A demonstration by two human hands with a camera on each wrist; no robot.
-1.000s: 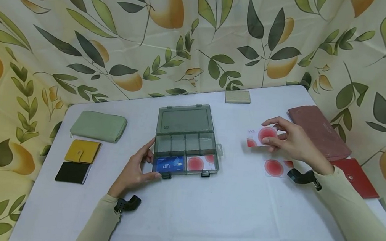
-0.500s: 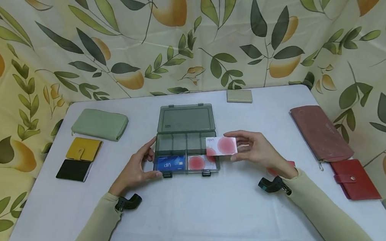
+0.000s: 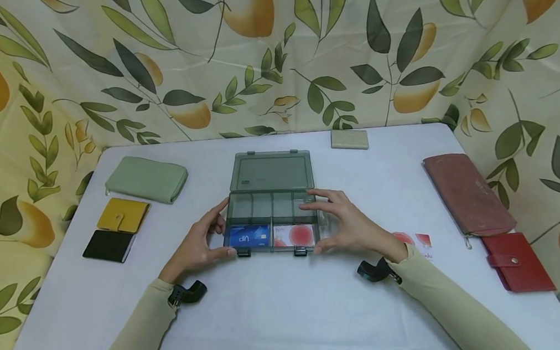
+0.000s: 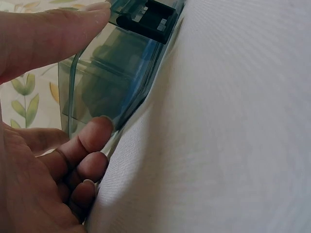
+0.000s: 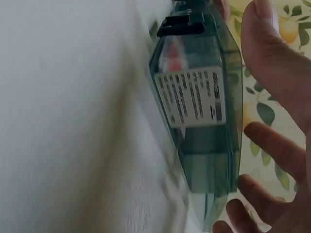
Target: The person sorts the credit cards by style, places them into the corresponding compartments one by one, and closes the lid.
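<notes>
A translucent green plastic compartment box (image 3: pixel 251 205) lies on the table with its lid (image 3: pixel 272 170) folded back. In its front left compartment is a blue VIP card (image 3: pixel 249 236); in the front right one, a white card with red circles (image 3: pixel 299 235). My left hand (image 3: pixel 196 248) grips the box's left side, thumb at the front corner and fingers curled against the wall. Over the right end spreads my right hand (image 3: pixel 350 224), fingers extended above the back compartments and thumb near the front corner, holding nothing. The right wrist view shows a printed label (image 5: pixel 192 97) on the box's end wall.
Another red-and-white card (image 3: pixel 421 244) lies partly behind my right forearm. A brown pouch (image 3: pixel 468 191) and red wallet (image 3: pixel 519 262) are at right, a beige cardholder (image 3: pixel 350 139) at back. At left are a green wallet (image 3: pixel 144 179), yellow wallet (image 3: pixel 120 215) and black cardholder (image 3: pixel 105 245).
My right hand has carried a red-and-white card leftward from the right of the table and let it go in the box's front right compartment. The left hand has stayed at the box.
</notes>
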